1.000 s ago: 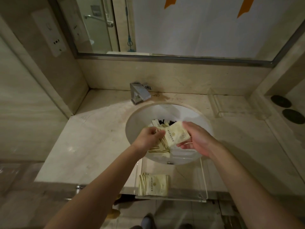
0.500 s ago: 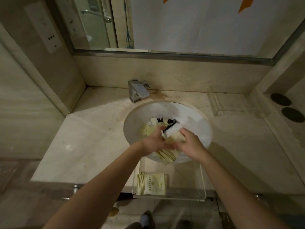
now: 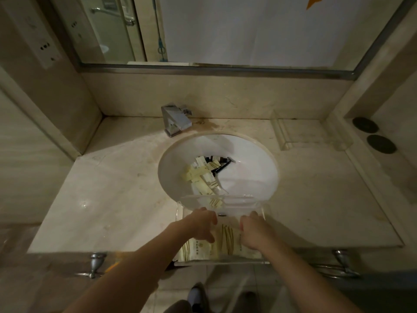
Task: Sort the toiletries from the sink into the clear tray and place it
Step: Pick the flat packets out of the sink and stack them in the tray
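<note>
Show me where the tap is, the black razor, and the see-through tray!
tap [image 3: 175, 120]: head view, on the top of its metal spout.
black razor [image 3: 222, 168]: head view, on its dark handle in the sink.
clear tray [image 3: 225, 198]: head view, on its far rim over the sink's near edge.

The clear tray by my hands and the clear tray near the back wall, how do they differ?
The near clear tray straddles the sink's front edge and holds cream packets; the far clear tray lies on the counter to the right and looks empty. Hands reach into the near one only. Both are transparent.
</note>
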The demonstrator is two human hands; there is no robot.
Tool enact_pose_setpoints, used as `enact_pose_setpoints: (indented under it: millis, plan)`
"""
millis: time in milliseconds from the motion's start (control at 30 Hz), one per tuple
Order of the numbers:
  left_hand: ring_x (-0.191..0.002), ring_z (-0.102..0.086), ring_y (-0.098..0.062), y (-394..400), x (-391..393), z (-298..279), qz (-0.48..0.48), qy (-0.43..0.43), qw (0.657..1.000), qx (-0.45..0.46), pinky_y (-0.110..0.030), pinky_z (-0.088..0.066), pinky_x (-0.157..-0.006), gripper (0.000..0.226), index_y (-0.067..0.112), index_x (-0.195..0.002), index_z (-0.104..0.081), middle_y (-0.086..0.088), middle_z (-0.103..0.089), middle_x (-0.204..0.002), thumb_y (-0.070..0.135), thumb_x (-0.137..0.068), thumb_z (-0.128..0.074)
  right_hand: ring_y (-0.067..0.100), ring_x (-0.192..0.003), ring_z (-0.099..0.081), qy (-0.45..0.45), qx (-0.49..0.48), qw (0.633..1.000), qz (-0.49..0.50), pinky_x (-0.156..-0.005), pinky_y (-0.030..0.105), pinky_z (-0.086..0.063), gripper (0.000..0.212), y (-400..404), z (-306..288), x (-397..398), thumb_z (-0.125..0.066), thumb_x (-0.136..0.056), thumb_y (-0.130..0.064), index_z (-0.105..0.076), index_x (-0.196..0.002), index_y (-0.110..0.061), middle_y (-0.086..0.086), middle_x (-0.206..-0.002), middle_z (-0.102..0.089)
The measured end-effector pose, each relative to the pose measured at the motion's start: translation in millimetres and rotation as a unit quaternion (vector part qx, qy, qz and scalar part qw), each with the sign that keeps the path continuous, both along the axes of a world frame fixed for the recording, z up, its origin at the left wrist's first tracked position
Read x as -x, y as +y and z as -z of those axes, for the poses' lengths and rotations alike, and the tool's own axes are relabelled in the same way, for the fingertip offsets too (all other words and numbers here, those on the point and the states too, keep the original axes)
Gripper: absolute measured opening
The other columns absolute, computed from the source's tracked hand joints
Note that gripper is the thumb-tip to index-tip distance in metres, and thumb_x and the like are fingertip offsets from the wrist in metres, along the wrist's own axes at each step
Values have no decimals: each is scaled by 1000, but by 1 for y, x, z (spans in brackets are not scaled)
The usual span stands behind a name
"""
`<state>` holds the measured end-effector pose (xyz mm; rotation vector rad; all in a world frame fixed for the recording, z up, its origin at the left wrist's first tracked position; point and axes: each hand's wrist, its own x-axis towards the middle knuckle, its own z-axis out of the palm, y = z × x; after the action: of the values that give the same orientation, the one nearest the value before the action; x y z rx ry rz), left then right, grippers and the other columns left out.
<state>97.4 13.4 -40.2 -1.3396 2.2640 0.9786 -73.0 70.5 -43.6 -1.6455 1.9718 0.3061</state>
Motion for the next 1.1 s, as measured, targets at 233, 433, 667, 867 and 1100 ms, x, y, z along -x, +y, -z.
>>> enact_pose_setpoints:
  millis: [233,433,667,867,1100]
  plan:
    - [-121,-52,-27,5,-9,-4,63,-8,998,-22,-33,-43,-99,53,15,-126,-54,-7,-53,-130,14,-77,-74,31,-120,-44,19,-22,983,-180,-97,41,-40,68,-2,-8,-12,-69,-75,-38,-43,-135,-19,10,-129,-46]
    - [-119,-50,-27,10,-12,6,36,-3,999,12,-36,-45,-101,57,23,-128,-51,-6,-50,-129,19,-75,-75,28,-118,-42,-32,4,982,-185,-93,41,-41,57,4,-3,-17,-60,-80,-32,-45,-135,-24,8,-128,-46]
    - [-112,-53,-24,2,-12,5,17,28,999,30,-33,-48,-94,45,19,-122,-50,-6,-51,-126,26,-81,-69,26,-119,-40,2,19,984,-177,-94,40,-42,74,-5,-2,-20,-69,-69,-44,-40,-134,-21,6,-130,-42]
    - [-86,-59,-16,-54,-15,-17,-202,179,955,121,-26,-49,-77,24,12,-110,-59,0,-59,-93,22,-89,-60,10,-90,-57,-198,151,968,28,-82,34,-55,22,-45,-14,-12,-61,-85,-35,-56,-103,-25,-7,-103,-56]
    - [-105,-62,-37,-118,-22,1,-437,209,875,6,-44,-53,-90,43,7,-124,-48,-20,-61,-116,19,-86,-63,20,-93,-59,-217,130,963,95,-83,35,-52,18,-107,-6,11,-60,-87,-26,-61,-103,-18,4,-106,-58]
